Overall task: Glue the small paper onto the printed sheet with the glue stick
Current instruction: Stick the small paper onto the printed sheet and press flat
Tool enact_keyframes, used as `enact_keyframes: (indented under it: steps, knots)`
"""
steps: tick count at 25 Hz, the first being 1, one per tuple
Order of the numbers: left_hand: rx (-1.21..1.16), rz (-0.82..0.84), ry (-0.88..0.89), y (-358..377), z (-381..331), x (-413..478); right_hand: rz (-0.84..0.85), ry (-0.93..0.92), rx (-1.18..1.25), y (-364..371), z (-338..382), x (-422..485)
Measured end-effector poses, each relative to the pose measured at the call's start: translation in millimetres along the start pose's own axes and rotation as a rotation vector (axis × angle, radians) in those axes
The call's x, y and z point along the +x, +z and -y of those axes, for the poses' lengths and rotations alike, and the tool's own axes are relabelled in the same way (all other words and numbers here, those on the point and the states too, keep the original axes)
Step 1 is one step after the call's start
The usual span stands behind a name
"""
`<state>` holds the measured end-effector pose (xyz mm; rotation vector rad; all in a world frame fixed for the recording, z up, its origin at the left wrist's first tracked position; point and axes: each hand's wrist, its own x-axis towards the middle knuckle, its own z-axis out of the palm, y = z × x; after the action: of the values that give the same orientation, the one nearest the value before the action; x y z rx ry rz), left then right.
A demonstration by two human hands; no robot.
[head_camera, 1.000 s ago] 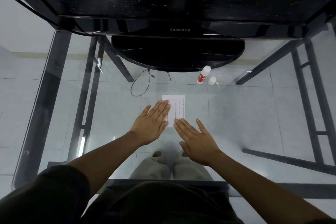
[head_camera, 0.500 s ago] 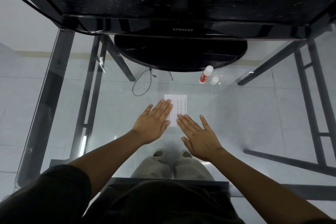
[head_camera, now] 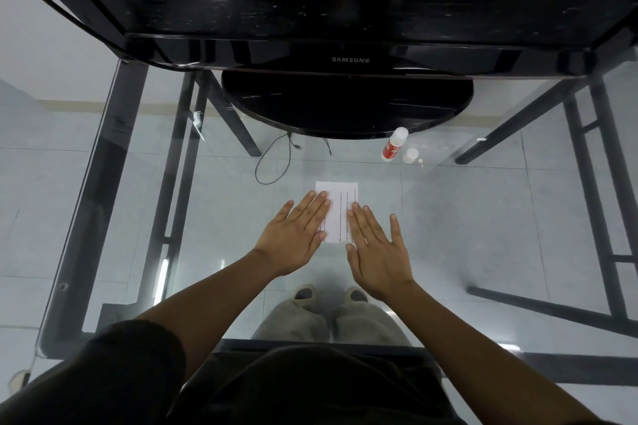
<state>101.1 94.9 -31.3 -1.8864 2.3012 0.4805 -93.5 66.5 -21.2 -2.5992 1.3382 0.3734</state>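
**Flat-hand pressing of a paper sheet on a glass table**

The printed sheet (head_camera: 340,207) lies flat on the glass table (head_camera: 466,217), straight ahead of the person. With the sheet as the dial centre, the monitor (head_camera: 348,60) stands at 12 o'clock. The glue stick (head_camera: 393,146) stands uncapped at 1 o'clock, well apart, with its cap (head_camera: 411,154) just beside it. The small paper cannot be told apart from the sheet. A blank band between two columns of print may be it, but its edges are too faint to judge.

The sheet is judged light, thin and limp, easily creased, and likely to slide on smooth glass. It is best handled by broad downward pressure, or lifted at a free corner, such as the bare one at 1 o'clock.

The left hand (head_camera: 293,235) comes in from 8 o'clock. Its fingers (head_camera: 316,207) are straight and close together, lying on the sheet's left part. The right hand (head_camera: 376,245) comes in from 5 o'clock. Its fingers are straight and slightly spread, the inner ones over the right edge and the little finger out over bare glass. Neither hand grips anything.
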Motion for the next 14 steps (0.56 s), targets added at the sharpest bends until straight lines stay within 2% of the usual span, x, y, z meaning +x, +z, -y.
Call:
enact_keyframes:
  steps: [3, 8, 12, 14]
  knots:
    - [0.005, -0.005, -0.002, 1, 1, 1, 0.018, -0.076, 0.015, 2, 5, 8]
    - [-0.004, 0.006, 0.001, 2, 2, 1, -0.01, 0.007, 0.027, -5, -14, 19]
    - [0.003, -0.003, 0.005, 1, 3, 1, 0.016, -0.142, -0.03, -2, -10, 19]
    - [-0.017, 0.001, 0.008, 1, 2, 1, 0.004, -0.103, -0.018, -5, -21, 24]
